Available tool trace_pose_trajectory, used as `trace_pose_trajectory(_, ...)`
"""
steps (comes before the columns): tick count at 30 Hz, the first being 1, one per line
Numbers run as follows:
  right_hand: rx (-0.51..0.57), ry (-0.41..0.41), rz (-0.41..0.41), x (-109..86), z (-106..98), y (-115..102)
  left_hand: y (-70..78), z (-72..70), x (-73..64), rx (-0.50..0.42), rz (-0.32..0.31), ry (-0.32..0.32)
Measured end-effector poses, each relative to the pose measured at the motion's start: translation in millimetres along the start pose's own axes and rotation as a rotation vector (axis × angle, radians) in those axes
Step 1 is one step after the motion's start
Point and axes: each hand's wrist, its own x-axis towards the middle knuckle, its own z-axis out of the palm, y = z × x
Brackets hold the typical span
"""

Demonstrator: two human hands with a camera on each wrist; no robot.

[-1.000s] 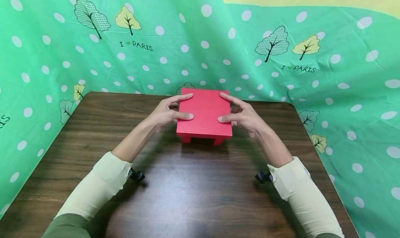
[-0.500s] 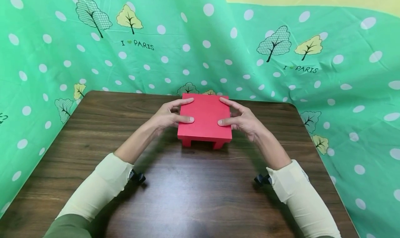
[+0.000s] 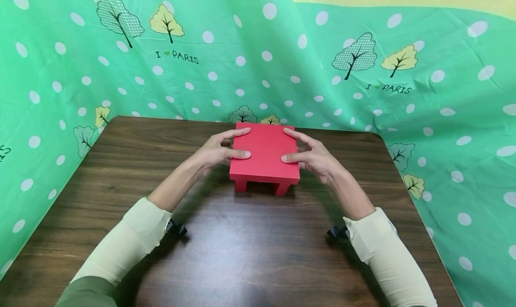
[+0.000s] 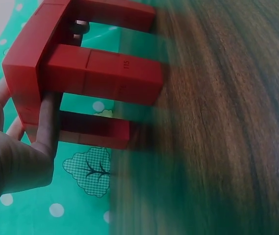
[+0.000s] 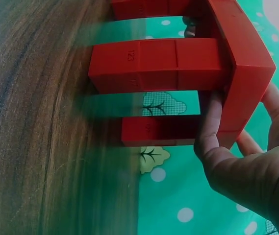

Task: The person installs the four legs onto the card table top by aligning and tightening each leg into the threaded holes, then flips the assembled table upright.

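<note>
A small red stool-like stand with a flat square top is upright near the far side of the brown table. My left hand grips its left edge, thumb and one finger on top and other fingers underneath. On the opposite edge, my right hand holds it the same way. The left wrist view shows a block-like leg made of stacked pieces, with small numbers on it. Similar numbers mark a leg in the right wrist view. Whether the feet touch the tabletop I cannot tell for sure.
The dark wood-grain table spreads out toward me, glossy in the middle. A green dotted cloth with printed trees hangs behind it and along both sides. Black wrist cameras sit at both cuffs.
Both hands and the red stand have shifted slightly downward in the head view, mostly in the first half second. More of the front legs shows. The grip of both hands stays the same.
</note>
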Motion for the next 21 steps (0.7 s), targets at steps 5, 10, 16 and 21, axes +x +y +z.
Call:
trace_pose_trajectory(5, -0.016, -0.003, 0.016, -0.8, -1.5, -0.9, 0.3, -0.4, -1.8, 0.006, 0.013, -0.027)
trace_pose_trajectory(10, -0.051, -0.003, 0.016, -1.5, -3.4, -1.5, -0.1, -1.2, -1.3, 0.015, 0.022, -0.039)
trace_pose_trajectory(16, -0.077, -0.002, 0.012, -3.4, -4.4, -2.0, -1.0, -1.5, -0.3, 0.018, 0.023, -0.037)
trace_pose_trajectory(21, -0.141, 0.008, 0.005, -7.0, -6.1, -1.8, -2.4, -2.7, -1.5, 0.031, 0.041, -0.045)
